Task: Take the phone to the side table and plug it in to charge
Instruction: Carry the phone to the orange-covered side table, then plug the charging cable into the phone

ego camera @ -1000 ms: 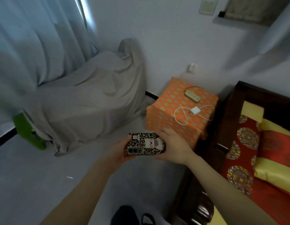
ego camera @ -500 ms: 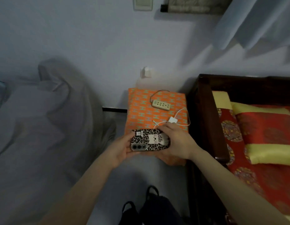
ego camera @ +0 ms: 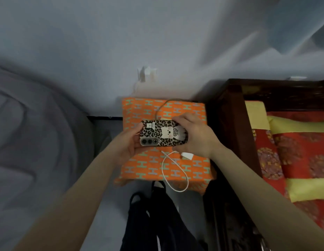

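Note:
A phone (ego camera: 162, 135) in a leopard-print case lies face down and level between both hands, above the orange patterned side table (ego camera: 139, 167). My left hand (ego camera: 127, 142) grips its camera end and my right hand (ego camera: 195, 135) grips the other end. Below the phone, a white charger plug (ego camera: 187, 156) rests on the table. Its white cable (ego camera: 164, 171) loops toward the table's front edge. The power strip is mostly hidden behind the phone; only its cord (ego camera: 162, 106) shows.
A dark wooden bed frame (ego camera: 230, 127) with red and yellow bedding (ego camera: 293, 151) stands right of the table. A grey cloth-covered shape (ego camera: 30, 142) fills the left. A wall socket (ego camera: 145, 73) sits above the table. My dark trouser legs (ego camera: 157, 223) are below.
I have stepped closer, so the table now lies directly under my hands. The phone, held in both hands, has moved over the tabletop and covers the power strip.

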Available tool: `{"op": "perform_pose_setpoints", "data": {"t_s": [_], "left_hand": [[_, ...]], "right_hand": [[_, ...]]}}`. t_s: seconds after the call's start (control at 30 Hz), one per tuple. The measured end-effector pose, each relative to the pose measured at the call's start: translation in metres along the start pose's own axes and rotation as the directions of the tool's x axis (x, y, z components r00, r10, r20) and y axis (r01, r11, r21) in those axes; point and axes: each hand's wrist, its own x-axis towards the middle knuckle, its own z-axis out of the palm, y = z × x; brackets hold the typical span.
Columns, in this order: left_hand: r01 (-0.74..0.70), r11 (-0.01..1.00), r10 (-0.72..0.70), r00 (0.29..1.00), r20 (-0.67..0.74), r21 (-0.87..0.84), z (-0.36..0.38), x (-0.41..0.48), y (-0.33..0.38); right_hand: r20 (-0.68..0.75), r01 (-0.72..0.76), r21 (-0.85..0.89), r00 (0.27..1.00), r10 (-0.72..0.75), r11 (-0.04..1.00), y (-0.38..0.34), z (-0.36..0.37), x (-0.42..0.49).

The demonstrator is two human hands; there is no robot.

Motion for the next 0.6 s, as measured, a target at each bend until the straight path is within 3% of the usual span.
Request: {"op": "perform_pose_setpoints", "data": {"t_s": [0.37,0.6], "left_hand": [[0.172,0.984,-0.173,0.985,-0.025,-0.039,-0.047,0.131,-0.063],[0.119,0.98,-0.119,0.993,0.013,-0.157,-0.051,0.149,-0.099]], "right_hand": [[0.062,-0.081,0.061,0.995,0.077,0.995,0.075,0.113,0.045],[0.003,-0.178,0.144,0.984,0.179,0.973,0.086,0.162,0.043]]}}
